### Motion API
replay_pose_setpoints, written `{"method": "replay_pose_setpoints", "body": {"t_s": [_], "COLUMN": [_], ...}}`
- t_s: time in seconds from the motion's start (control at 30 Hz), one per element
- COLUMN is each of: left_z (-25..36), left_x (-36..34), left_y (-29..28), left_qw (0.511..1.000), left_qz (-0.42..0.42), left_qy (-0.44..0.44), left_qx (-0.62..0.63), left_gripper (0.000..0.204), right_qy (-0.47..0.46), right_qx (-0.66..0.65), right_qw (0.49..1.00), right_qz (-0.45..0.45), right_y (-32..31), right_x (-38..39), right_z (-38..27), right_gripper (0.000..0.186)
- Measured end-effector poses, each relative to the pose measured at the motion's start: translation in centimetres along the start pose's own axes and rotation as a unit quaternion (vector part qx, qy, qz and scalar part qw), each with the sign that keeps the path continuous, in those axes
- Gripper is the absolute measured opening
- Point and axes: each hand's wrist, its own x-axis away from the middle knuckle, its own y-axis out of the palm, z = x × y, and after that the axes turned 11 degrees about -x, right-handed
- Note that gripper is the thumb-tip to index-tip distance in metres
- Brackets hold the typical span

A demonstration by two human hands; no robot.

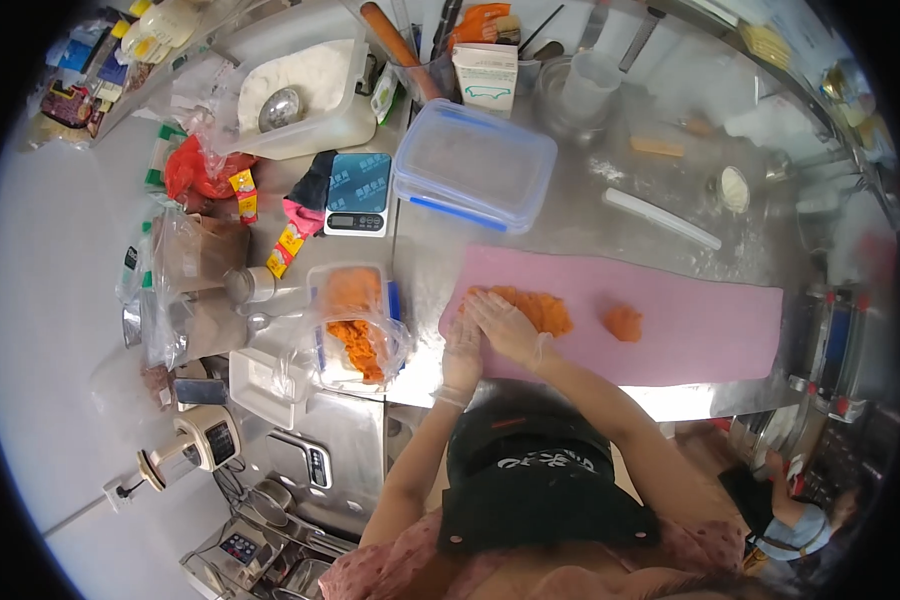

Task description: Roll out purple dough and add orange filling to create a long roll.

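The right grip (pixel 505 325) lies flat, clamped on nothing, over the dough (pixel 545 312)'s left end, perhaps pressing it, touching the left grip (pixel 461 355), whose closure I cannot tell, the mat (pixel 690 355) beneath likely against sticking, lump (pixel 623 323) rightward, paste (pixel 356 348) leftward seemingly within reach

Rows of pale characters ran right across the blue film (pixel 360 182) on the kitchen scale (pixel 358 197), far left, its display (pixel 355 222) too tiny to read! White characters curved over the dark apron (pixel 545 505), near side; green print marked the far white carton (pixel 485 80); yellow-and-red packets (pixel 286 250), left, carried blurred markings!
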Motion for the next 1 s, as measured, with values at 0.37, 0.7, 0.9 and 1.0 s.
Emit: {"method": "replay_pose_setpoints", "body": {"t_s": [0.37, 0.7, 0.9, 1.0], "left_z": [-2.0, 0.0, 3.3, 4.8], "left_x": [-1.4, -1.0, -1.0, -2.1], "left_y": [-1.1, -0.6, -0.9, -2.4], "left_qw": [0.998, 0.989, 0.971, 0.967], "left_qz": [-0.038, -0.083, -0.122, -0.096], "left_qy": [0.049, 0.099, 0.082, 0.054], "left_qx": [-0.032, -0.068, -0.187, -0.231], "left_gripper": [0.063, 0.065, 0.063, 0.061], "right_qy": [0.054, 0.102, 0.249, 0.346], "right_qx": [0.054, -0.026, 0.029, 0.115], "right_qw": [0.995, 0.994, 0.946, 0.906], "right_qz": [-0.058, 0.019, 0.204, 0.217], "right_y": [0.9, 0.2, -3.6, -9.8], "right_x": [4.6, 6.6, 12.3, 15.4], "right_z": [-3.9, -3.7, -1.8, -0.6], "right_gripper": [0.059, 0.059, 0.055, 0.062]}}
